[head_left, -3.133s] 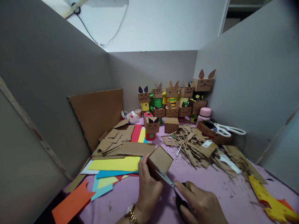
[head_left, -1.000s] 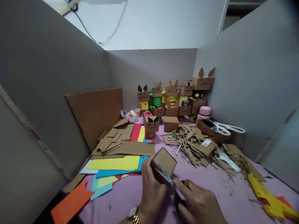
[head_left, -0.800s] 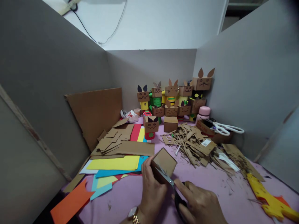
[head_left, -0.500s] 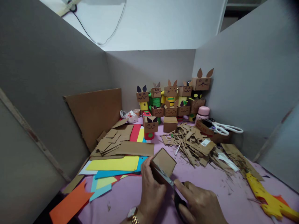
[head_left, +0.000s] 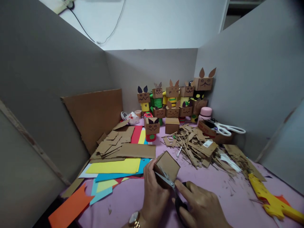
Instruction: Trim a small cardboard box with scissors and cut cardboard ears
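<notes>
Two hands, left gripping cardboard box, right grasping black-handled scissors

The single view is head-mounted, directed forward and down over the purple tabletop; both hands occupy the near foreground at lower centre, the grey rear panel closes the far side, and side panels flank the field

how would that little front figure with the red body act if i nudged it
The front figure would probably tip easily, since its box head is wider than its red body. It is likely light, seeming to be cardboard and paper. Its thin dark ears may bend.
</notes>
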Available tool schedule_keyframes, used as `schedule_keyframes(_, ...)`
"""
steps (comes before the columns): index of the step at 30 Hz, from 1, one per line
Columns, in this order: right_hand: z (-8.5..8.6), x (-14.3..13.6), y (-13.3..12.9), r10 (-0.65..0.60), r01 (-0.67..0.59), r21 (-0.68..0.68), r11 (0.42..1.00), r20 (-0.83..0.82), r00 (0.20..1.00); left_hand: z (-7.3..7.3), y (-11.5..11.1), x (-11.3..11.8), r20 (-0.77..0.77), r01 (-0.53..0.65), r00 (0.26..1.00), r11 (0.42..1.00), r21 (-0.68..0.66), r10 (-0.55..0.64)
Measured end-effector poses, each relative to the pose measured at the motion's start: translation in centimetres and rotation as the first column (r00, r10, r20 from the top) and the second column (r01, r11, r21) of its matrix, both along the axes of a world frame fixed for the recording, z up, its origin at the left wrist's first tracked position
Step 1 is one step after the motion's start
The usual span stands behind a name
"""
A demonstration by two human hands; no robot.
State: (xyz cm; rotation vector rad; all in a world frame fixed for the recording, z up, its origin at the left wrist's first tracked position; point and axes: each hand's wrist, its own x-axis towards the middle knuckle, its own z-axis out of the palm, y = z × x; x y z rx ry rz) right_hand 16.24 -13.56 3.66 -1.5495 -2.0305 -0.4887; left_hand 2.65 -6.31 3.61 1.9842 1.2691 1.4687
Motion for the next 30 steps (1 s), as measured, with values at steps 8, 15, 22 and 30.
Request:
schedule_keyframes(8, -0.1, 0.2, 0.0, 0.008, -0.009, 0.037, 0.999, 0.033, 0.999, -0.1, -0.1, 0.1, 0.036, -0.006, 0.999, 0.997, -0.075, 0.009)
schedule_keyframes(15, -0.7, 0.6, 0.3, 0.059, -0.062, 0.053, 0.997, 0.061, 0.996, 0.1, -0.3, 0.2, 0.087, 0.006, 0.996, 0.994, -0.113, 0.004)
schedule_keyframes(22, -0.6, 0.8, 0.9, 0.067, -0.079, -0.101, 0.992, -0.117, 0.991, 0.2, -0.1, 0.2, 0.130, 0.016, 0.992, 0.981, -0.196, 0.010)
schedule_keyframes(30, 0.8, 1.2, 1.1, -0.002, -0.130, -0.250, 0.959, -0.468, 0.884, 0.2, 0.3, -0.2, 0.167, 0.003, 0.986, 0.987, -0.163, 0.024)
